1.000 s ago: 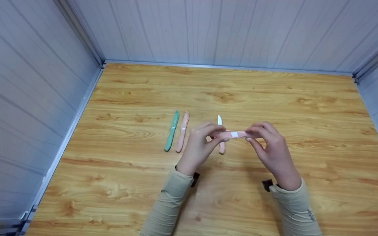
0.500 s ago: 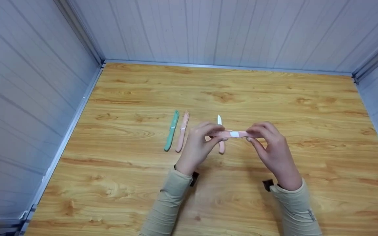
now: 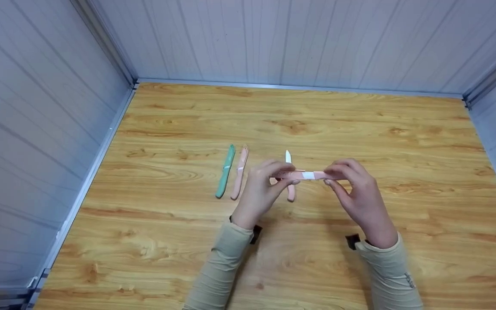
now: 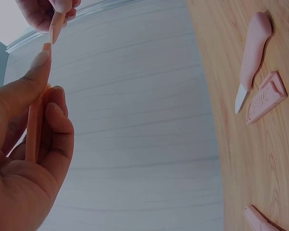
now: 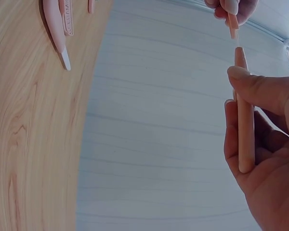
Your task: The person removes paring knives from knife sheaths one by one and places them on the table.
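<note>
My left hand pinches a pink blade cover between thumb and fingers. Facing it, my right hand grips a pink-handled knife; its rounded handle lies along the fingers in the right wrist view. Between the two pink parts shows a short strip of white blade, the rest hidden in the cover. Both are held level above the table, knife and cover in one line. Under the left hand lies a second pink knife with its white blade bare, beside a loose pink cover with raised lettering.
Left of the hands, a green covered knife and a pink covered knife lie side by side on the wood-grain table. Pale panel walls stand along the table's back and sides.
The strip of white blade between cover and handle looks slightly wider, and the right hand has shifted very slightly to the right. Things on the table stay in place.
</note>
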`<action>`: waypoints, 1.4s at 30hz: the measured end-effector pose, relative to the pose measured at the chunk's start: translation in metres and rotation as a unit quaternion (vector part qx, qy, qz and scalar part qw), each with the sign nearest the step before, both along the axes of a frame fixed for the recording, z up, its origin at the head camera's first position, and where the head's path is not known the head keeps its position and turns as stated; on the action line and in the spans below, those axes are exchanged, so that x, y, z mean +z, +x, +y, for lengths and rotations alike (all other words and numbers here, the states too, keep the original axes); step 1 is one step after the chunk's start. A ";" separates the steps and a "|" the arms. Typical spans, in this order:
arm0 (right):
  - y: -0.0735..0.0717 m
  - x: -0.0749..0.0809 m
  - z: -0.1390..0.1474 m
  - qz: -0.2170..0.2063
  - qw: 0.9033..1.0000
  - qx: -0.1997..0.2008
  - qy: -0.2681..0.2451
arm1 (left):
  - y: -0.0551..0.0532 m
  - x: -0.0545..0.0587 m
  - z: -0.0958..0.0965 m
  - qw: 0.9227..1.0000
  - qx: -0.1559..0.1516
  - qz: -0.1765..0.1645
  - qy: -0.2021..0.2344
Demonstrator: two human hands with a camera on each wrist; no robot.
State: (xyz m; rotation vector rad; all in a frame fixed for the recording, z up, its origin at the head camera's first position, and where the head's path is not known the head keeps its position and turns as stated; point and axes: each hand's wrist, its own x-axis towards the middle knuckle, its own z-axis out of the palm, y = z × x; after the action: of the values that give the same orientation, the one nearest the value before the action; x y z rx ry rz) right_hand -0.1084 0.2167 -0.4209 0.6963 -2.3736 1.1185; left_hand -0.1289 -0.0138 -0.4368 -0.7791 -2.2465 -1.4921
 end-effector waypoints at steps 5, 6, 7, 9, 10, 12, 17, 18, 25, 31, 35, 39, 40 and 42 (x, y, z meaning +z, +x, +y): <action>0.000 -0.001 0.003 -0.003 1.000 0.000 -0.002 | 0.000 0.001 -0.001 1.000 -0.001 -0.008 0.009; 0.000 -0.001 0.003 -0.005 1.000 0.000 -0.002 | 0.000 0.001 -0.001 1.000 -0.002 -0.010 0.010; 0.000 -0.001 0.003 -0.007 1.000 -0.002 -0.001 | 0.000 0.001 -0.001 1.000 -0.002 -0.011 0.010; 0.000 -0.001 0.003 -0.012 1.000 -0.003 0.001 | 0.000 0.002 -0.001 1.000 -0.003 -0.013 0.010; 0.000 -0.001 0.003 -0.014 1.000 -0.003 0.002 | 0.000 0.002 -0.001 1.000 -0.004 -0.013 0.011; -0.001 -0.001 0.004 -0.015 1.000 -0.004 0.007 | -0.001 0.002 -0.001 1.000 -0.003 -0.013 0.010; -0.001 0.000 0.005 -0.010 1.000 -0.008 0.010 | -0.002 0.000 -0.001 1.000 0.003 -0.010 0.002; -0.001 0.001 0.006 -0.009 1.000 -0.009 0.010 | -0.002 -0.001 -0.002 1.000 0.004 -0.009 0.001; -0.001 0.001 0.007 -0.006 1.000 -0.012 0.015 | -0.004 -0.002 -0.003 1.000 0.001 -0.003 0.007; -0.002 0.000 0.008 -0.010 1.000 -0.015 0.016 | -0.004 -0.003 -0.003 1.000 0.005 0.003 0.004; -0.002 0.000 0.009 -0.009 1.000 -0.013 0.012 | -0.004 -0.003 -0.004 1.000 0.015 0.011 -0.002; -0.002 -0.001 0.009 -0.009 1.000 -0.014 0.014 | -0.004 -0.002 -0.004 1.000 0.018 0.011 -0.007; -0.002 -0.001 0.009 -0.009 1.000 -0.015 0.014 | -0.004 -0.002 -0.005 1.000 0.018 0.009 -0.007; -0.003 -0.001 0.010 -0.010 1.000 -0.018 0.015 | -0.005 -0.003 -0.005 1.000 0.019 0.008 -0.007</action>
State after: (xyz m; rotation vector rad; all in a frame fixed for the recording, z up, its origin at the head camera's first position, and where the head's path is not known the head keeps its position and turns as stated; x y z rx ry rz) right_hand -0.1110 0.2269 -0.4222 0.6519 -2.4151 1.0810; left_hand -0.1337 -0.0190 -0.4394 -0.7441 -2.2501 -1.4500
